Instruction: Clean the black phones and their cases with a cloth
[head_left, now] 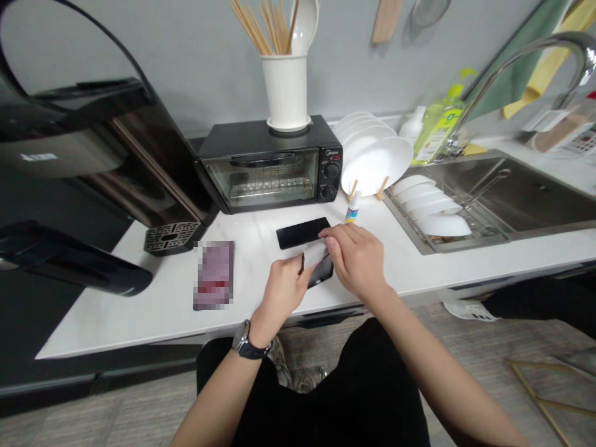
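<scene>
My left hand (pixel 285 287), with a watch (pixel 246 343) on its wrist, pinches one side of a small grey cloth (pixel 315 256) with a zigzag edge. The cloth's other side is between the fingers of my right hand (pixel 361 256). Under the cloth and hands is a dark flat device that looks like a phone (pixel 322 274), partly hidden. Just behind it a black, flat, phone-like slab (pixel 300 234) lies on the white counter. A small spray bottle (pixel 352 208) with a blue and yellow label stands beyond my right hand.
A blurred-out purple rectangular item (pixel 216 273) lies on the counter (pixel 172 323) to the left. Behind are a toaster oven (pixel 274 171), a tall dark drink machine (pixel 139 161) and a rack of white plates (pixel 379 164). A sink (pixel 526 192) with bowls (pixel 433 208) is at right.
</scene>
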### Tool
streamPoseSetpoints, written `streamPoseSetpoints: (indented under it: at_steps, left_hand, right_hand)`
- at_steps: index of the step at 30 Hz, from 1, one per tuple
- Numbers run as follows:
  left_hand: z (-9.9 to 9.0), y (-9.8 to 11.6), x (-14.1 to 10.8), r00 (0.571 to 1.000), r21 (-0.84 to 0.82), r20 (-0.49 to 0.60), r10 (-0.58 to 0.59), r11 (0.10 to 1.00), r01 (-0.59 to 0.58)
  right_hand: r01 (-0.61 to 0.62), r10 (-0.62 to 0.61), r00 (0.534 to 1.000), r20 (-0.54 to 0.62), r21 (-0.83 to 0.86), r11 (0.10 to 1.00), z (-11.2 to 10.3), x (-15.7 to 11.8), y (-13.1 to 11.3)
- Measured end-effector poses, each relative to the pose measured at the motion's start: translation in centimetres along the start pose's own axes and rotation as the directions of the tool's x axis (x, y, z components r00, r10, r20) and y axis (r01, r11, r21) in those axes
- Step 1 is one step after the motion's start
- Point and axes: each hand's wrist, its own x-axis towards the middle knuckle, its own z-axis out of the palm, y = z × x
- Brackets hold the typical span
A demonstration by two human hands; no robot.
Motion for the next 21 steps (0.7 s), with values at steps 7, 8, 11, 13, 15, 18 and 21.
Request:
streamPoseSetpoints:
  at_steps: [7,8,11,13,15,18,21]
  left_hand:
    - [-0.6,0.3,0.1,1.0,0.069,0.031,-0.006,0.998,0.004]
    - [-0.8,0.3,0.0,1.0,0.06,0.027,-0.005,0.998,0.004]
    - [-1.1,0.3,0.0,1.0,0.009,0.025,0.014,1.0,-0.014]
    - [-1.2,0.3,0.2,0.999,-0.017,0.036,0.028,0.999,-0.028]
    - [-1.3,0.3,0.3,0.999,-0.02,0.046,0.027,0.999,-0.026]
    - [-1.5,0.3,0.3,0.999,-0.025,0.039,0.021,1.0,-0.02]
    - [-1.4,0.3,0.2,0.998,-0.039,0.031,0.055,0.998,-0.053]
  right_hand:
    - [0.121,-0.12,0.991,0.064,-0.008,0.993,-0.3,-0.3,-0.5]
    - [0.061,-0.061,0.997,0.056,0.002,0.998,-0.3,-0.3,-0.4]
    - [-0.02,0.021,1.0,-0.016,0.059,0.998,-0.1,-0.5,-0.4]
    - [0.058,-0.057,0.998,-0.015,0.051,0.997,0.1,-0.6,-0.6]
    - [0.101,-0.102,0.994,0.039,0.029,0.994,0.1,-0.7,-0.7]
    - [0.012,-0.014,0.998,0.054,0.047,0.999,0.0,-0.7,-0.7]
    - [0.053,-0.053,0.999,0.004,0.06,0.997,-0.1,-0.7,-0.9]
